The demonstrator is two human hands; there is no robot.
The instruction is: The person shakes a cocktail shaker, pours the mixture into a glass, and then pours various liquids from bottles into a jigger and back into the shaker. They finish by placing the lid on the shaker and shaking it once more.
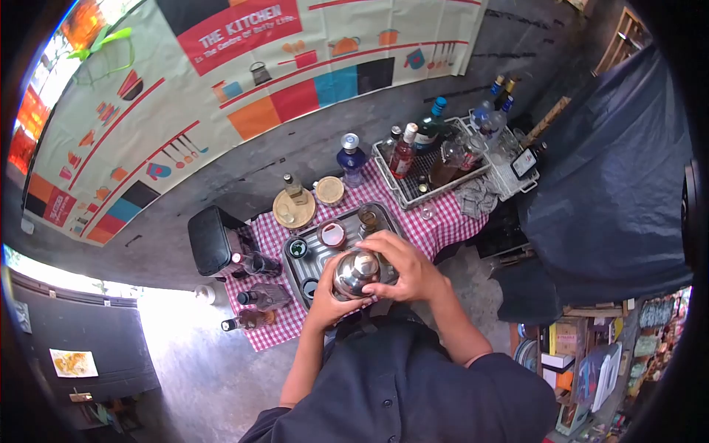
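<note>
A shiny metal shaker point(357, 273) is held above the front part of a grey metal tray point(293, 274). My left hand point(328, 292) wraps round its left side, and my right hand point(405, 267) grips it from the right, fingers curved over the top. On the tray, beyond the shaker, are a glass with a reddish drink point(331, 234), a small dark cup with green in it point(297, 248) and a glass jar point(368, 215). Another small dark cup point(310, 286) sits close to my left hand.
A wire basket point(413, 201) of bottles stands at the back right, beside a grey cloth point(478, 198). Several bottles stand at the left edge of the checked tablecloth point(286, 322), near a black bin point(212, 240). A blue bottle point(351, 159) stands behind the tray.
</note>
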